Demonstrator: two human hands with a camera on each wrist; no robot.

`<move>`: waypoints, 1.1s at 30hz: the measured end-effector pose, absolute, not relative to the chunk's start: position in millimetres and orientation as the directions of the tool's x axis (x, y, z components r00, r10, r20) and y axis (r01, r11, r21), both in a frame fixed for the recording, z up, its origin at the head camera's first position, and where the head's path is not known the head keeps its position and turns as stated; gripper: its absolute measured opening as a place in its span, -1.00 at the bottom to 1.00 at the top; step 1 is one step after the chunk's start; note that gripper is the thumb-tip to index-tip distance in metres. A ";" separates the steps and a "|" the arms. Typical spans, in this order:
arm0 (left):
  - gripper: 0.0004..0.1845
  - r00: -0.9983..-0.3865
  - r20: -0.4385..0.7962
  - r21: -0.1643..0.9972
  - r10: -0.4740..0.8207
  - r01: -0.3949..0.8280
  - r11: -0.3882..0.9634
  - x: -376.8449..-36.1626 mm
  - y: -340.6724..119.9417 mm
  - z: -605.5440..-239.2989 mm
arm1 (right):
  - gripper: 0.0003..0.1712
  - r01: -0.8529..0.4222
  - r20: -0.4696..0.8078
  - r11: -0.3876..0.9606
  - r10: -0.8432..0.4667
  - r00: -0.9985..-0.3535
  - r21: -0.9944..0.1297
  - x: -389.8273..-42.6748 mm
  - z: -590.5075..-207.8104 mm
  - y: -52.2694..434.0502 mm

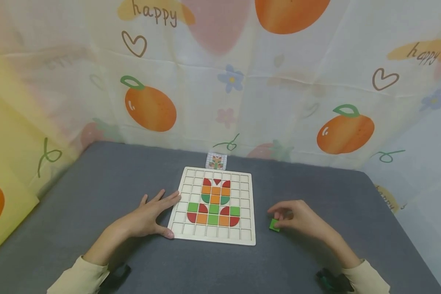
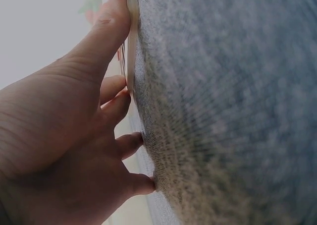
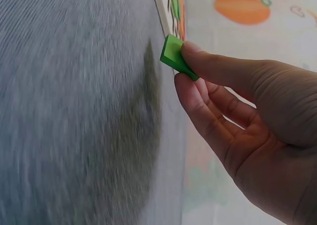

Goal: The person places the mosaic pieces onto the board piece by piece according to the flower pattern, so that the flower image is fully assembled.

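A pale square grid board (image 1: 216,235) lies on the grey table, with red, orange and green tiles set in its cells in a figure. My left hand (image 1: 147,216) rests at the board's left edge, fingers spread and fairly straight, thumb at the near left corner. In the left wrist view the thumb (image 2: 106,31) lies along the board's edge and other fingertips touch the table. To the right of the board, my right hand (image 1: 305,220) pinches a light green square tile (image 3: 173,52) between thumb and fingers, held above the cloth in the right wrist view.
A small printed card (image 1: 216,161) with a similar coloured figure lies just behind the board's far edge. The grey tablecloth (image 1: 213,269) spreads around the board. Behind the table hangs a white curtain (image 1: 272,94) printed with oranges, hearts and flowers.
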State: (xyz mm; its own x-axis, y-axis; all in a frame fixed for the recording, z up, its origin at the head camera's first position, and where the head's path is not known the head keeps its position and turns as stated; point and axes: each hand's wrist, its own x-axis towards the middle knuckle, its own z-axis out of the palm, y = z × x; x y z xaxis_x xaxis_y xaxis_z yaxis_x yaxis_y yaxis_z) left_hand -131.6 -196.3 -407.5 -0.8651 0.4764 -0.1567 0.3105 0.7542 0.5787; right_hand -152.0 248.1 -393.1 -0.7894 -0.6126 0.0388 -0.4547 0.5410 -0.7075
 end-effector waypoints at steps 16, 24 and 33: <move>0.19 -0.864 -0.156 0.579 0.478 0.312 0.753 -130.5 -197.2 -406.0 | -0.67 -0.480 -0.014 0.561 -0.660 -0.751 -0.675 -159.3 -394.7 203.7; 0.19 -0.865 -0.159 0.576 0.475 0.309 0.756 -131.0 -196.2 -405.3 | -0.64 -0.504 0.005 0.546 -0.675 -0.738 -0.669 -161.7 -381.8 192.8; 0.19 -0.863 -0.157 0.578 0.479 0.313 0.754 -131.4 -196.7 -406.6 | -0.64 -0.525 0.054 0.489 -0.694 -0.718 -0.696 -160.3 -388.7 160.3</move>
State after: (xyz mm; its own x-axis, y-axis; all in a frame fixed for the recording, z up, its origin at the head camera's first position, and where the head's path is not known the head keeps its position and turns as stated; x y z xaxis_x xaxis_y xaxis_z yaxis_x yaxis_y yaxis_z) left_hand -131.4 -196.7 -406.6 -0.8634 0.4795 -0.1571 0.3134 0.7536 0.5778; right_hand -160.3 160.3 -388.7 -0.7177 -0.6942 0.0538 -0.5254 0.4892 -0.6962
